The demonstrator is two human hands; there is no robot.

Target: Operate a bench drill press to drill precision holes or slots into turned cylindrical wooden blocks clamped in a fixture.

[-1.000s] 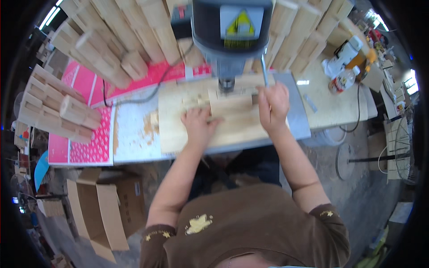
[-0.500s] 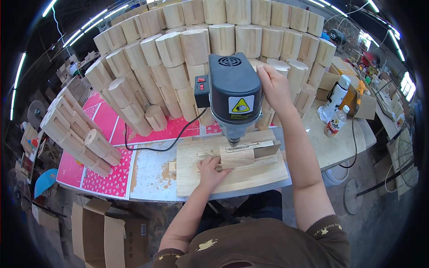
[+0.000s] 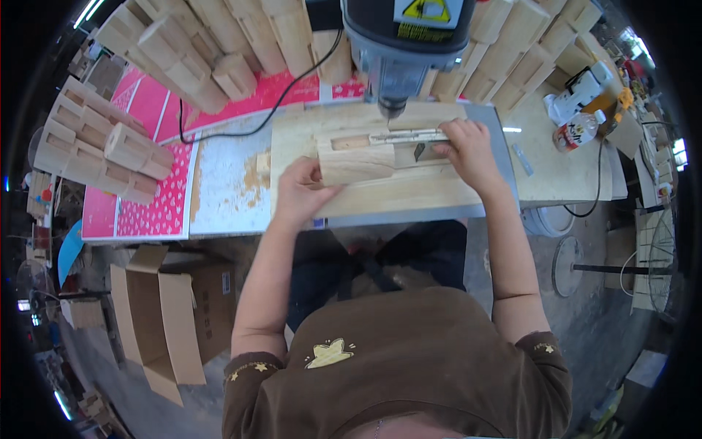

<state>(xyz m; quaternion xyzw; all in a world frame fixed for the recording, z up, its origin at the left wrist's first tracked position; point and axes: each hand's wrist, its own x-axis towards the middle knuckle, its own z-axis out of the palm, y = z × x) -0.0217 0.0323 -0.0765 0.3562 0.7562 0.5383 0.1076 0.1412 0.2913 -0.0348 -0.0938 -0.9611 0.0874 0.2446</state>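
A short pale wooden block with a flat top and a slot cut into it lies on a wooden board. My left hand grips the block's left end, thumb along its near side. A thin pale strip with dark marks lies along the block's far top edge and runs out past its right end. My right hand is closed on the strip's right end, beside a small dark piece. Above the block hangs the drill press, its chuck clear of the wood; neither hand touches it.
Stacked slotted wooden blocks line the back of the bench, with another stack at the left. A black cable loops across the bench. At right stand a bottle and a white spray can. An open carton sits on the floor.
My right hand has left the drill press and come down to the strip at the block's right. The slot in the block now shows. The head view has tilted downward.
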